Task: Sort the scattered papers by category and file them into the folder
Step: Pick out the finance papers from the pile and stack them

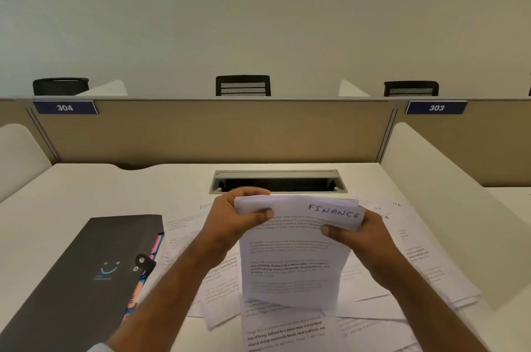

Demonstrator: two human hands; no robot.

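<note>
Between both hands' fingers, left hand [230,218] and right hand [357,232] pinch the upright FINANCE stack [293,254], long axis vertical, heading uppermost.

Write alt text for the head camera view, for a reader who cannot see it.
Both hands, left hand and right hand, hold upright a stack of papers marked FINANCE above a desk strewn with loose sheets. A closed black folder lies to the left. Partition signs read 304 and 303.
</note>
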